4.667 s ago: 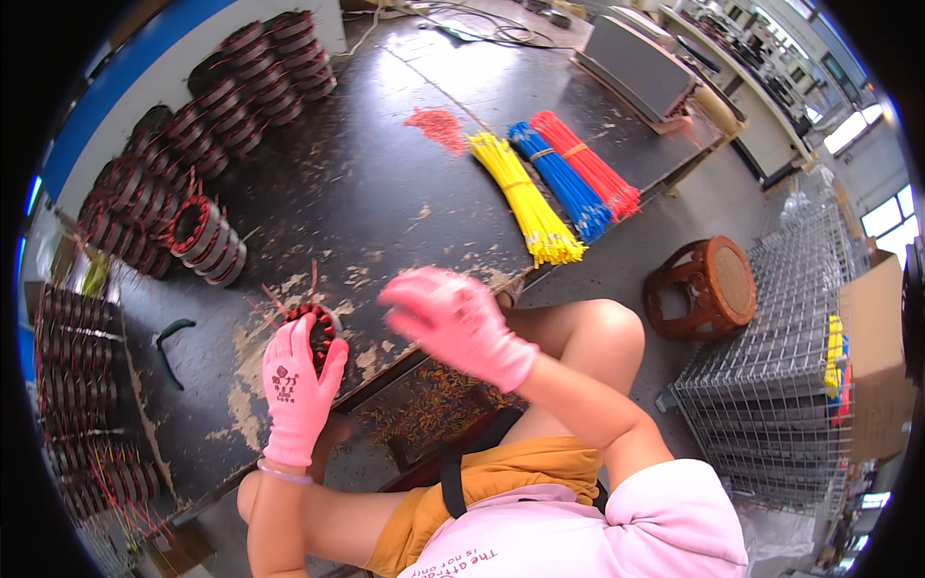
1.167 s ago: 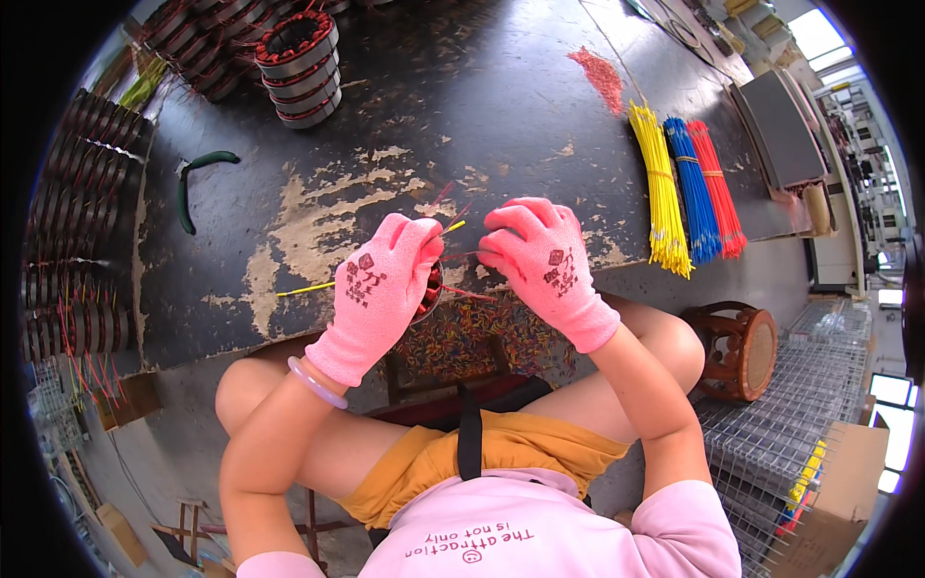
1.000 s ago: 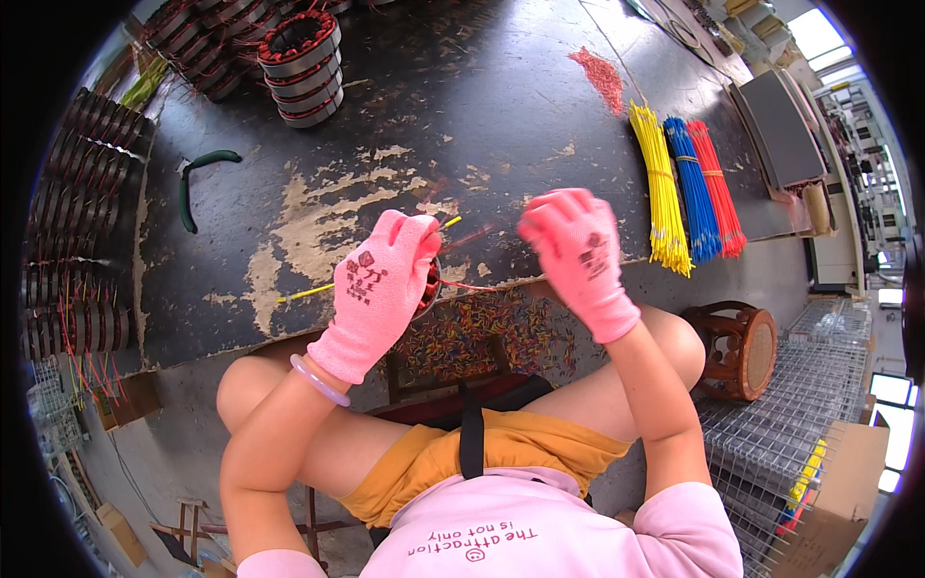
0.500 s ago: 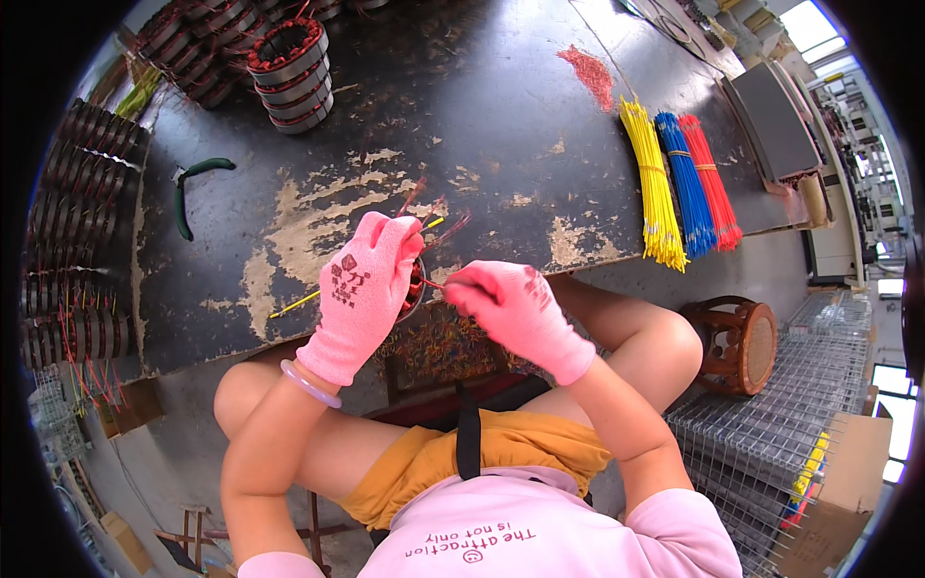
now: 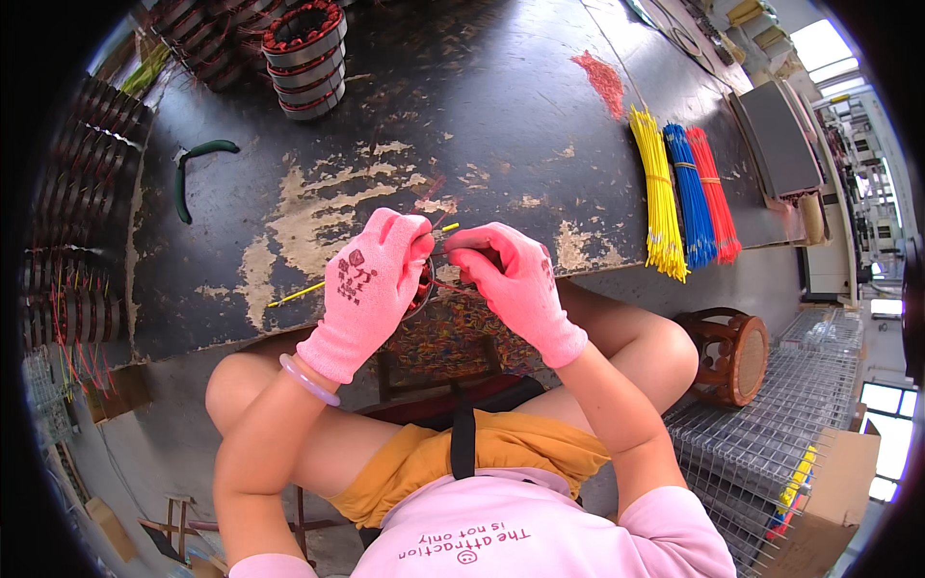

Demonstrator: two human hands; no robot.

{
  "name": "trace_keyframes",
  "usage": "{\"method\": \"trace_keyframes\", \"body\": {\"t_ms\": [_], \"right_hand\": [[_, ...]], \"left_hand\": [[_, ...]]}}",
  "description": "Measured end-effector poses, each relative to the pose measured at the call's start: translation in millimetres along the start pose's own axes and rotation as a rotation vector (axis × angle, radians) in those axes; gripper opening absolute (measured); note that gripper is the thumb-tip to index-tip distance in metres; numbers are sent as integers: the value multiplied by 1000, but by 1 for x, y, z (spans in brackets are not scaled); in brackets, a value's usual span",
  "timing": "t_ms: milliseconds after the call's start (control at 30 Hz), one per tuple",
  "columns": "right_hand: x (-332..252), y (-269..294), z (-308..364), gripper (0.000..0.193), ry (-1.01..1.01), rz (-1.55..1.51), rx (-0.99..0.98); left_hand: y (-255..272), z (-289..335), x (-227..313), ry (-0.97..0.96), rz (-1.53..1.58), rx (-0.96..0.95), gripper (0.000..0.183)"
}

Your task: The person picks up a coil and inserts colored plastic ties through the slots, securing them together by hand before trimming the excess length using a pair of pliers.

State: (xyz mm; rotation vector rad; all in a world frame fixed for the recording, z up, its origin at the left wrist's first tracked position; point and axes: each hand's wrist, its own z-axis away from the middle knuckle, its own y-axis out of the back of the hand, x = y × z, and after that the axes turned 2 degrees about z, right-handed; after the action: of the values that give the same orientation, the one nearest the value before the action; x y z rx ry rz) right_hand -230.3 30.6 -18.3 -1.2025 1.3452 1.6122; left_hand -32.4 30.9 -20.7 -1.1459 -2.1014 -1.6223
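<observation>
Gripped yellow lead in left hand beside red-wound ring at near edge of counter; curled right hand just right, could not tell its grasp.

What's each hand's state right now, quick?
Left pink-gloved hand: closed, holding a thin, straight yellow wire.
Right pink-gloved hand: fingers curled; whether they are closed on anything cannot be told.

On the table, pliers lie left of the left hand, a ring stack behind and right of them. Wire bundles lie right of the right hand; a stool stands beside the cage.
</observation>
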Motion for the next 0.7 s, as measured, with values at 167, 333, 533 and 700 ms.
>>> {"method": "trace_keyframes", "body": {"t_ms": [167,333,533,700], "right_hand": [[-3,3,8,13,199,176,160],[-7,13,0,13,390,305,148],[-14,21,-8,14,219,160,-34],[-21,27,-9,15,111,90,-65]], "left_hand": [[3,0,2,7,15,-61,23],[6,-5,8,-36,71,-85,21],[13,-8,17,-61,-20,-119,25],[13,-13,26,-62,-79,-117,21]]}}
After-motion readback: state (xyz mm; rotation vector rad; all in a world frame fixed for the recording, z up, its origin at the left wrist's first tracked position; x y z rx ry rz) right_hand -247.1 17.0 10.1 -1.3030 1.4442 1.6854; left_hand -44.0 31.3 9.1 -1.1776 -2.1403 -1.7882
